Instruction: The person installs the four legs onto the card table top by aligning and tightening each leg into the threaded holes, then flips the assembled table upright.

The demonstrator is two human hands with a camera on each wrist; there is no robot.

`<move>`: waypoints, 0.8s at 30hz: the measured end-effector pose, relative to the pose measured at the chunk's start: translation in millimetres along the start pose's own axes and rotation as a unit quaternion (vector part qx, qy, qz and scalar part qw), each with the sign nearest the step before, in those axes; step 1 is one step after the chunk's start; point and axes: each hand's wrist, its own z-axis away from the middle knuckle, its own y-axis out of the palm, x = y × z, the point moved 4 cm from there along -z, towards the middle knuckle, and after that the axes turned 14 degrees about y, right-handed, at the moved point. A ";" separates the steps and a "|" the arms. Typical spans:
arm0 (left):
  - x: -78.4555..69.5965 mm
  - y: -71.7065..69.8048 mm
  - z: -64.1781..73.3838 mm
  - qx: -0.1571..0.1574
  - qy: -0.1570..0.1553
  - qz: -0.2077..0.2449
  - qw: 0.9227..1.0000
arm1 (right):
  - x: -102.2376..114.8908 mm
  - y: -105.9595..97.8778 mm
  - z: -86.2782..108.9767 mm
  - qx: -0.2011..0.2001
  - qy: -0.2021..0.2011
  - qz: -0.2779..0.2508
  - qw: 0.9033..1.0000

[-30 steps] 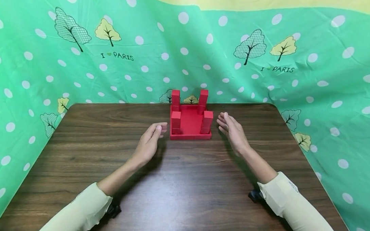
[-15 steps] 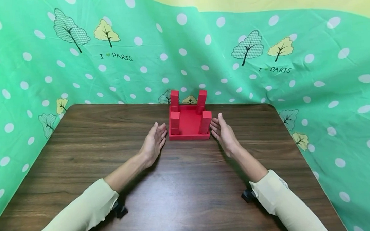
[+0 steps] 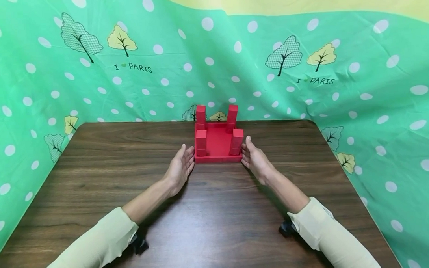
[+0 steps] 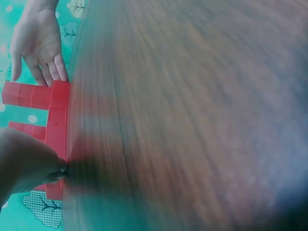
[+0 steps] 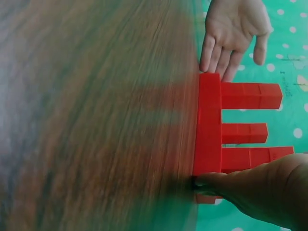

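A red square tray-like block piece (image 3: 219,159) with a low rim and an upright post (image 3: 201,142) at each corner stands near the table's far edge. Against its left side is my left hand (image 3: 179,168), fingers extended and thumb raised. My right hand (image 3: 257,162) lies along the right side, its fingers likewise fairly straight. Both wrist views show the red piece (image 4: 57,125) between the two hands, resting on the table. Fingertips touch or nearly touch its low sides; the right wrist view partly hides one post behind the near hand (image 5: 260,190).
The dark wood-grain table (image 3: 217,220) spreads in front of the red piece. A green dotted cloth (image 3: 156,88) with tree prints hangs right behind the far edge and along both sides. Small black devices (image 3: 140,244) sit under both forearms.
Both hands have moved inward to the red piece's sides, from a small gap away. The left hand has turned with its thumb up. The piece keeps its place on the table.
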 end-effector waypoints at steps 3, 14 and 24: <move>1.0 -1.5 1.4 0.006 -0.003 0.000 1.000 | -1.2 3.5 2.1 0.018 0.002 0.004 1.000; -6.4 -1.8 15.1 0.025 0.006 0.000 1.000 | -1.2 8.2 15.4 0.043 -0.015 0.003 0.999; -17.8 1.6 29.7 0.043 0.009 -0.013 0.999 | 2.0 8.6 30.3 0.046 -0.025 -0.002 0.999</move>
